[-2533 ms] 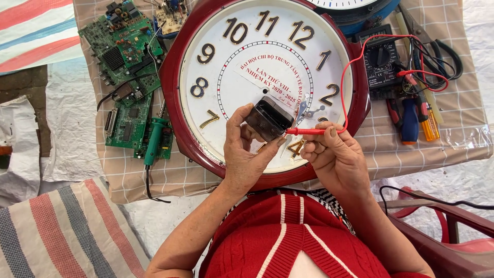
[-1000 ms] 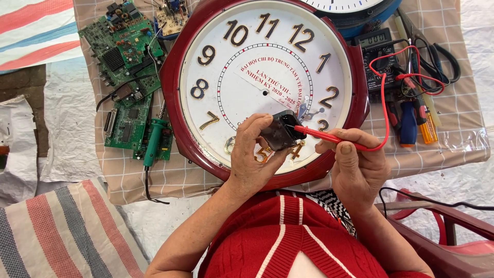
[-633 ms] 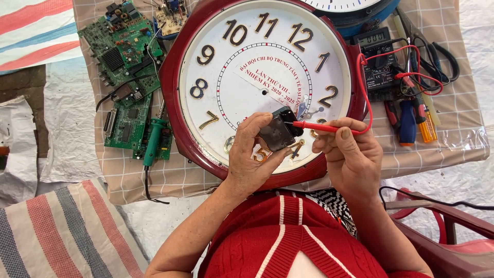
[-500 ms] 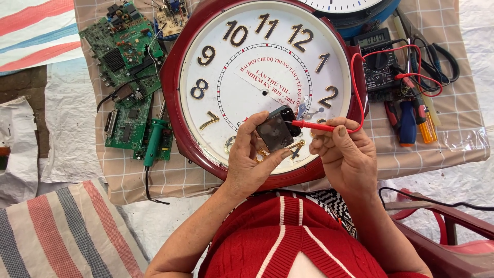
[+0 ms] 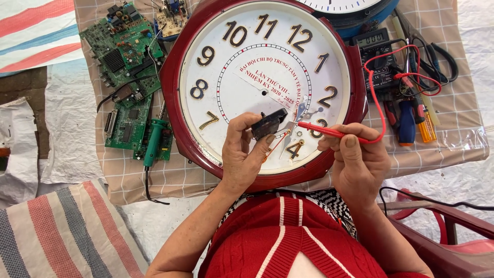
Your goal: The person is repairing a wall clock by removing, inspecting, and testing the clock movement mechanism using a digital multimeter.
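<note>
Hands over the wall clock: left hand gripping black clock movement, right hand pinching red probe.

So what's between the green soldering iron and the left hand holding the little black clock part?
In the head view, the dark red rim of the big wall clock and a strip of its white dial lie between the green soldering iron and the left hand.
</note>
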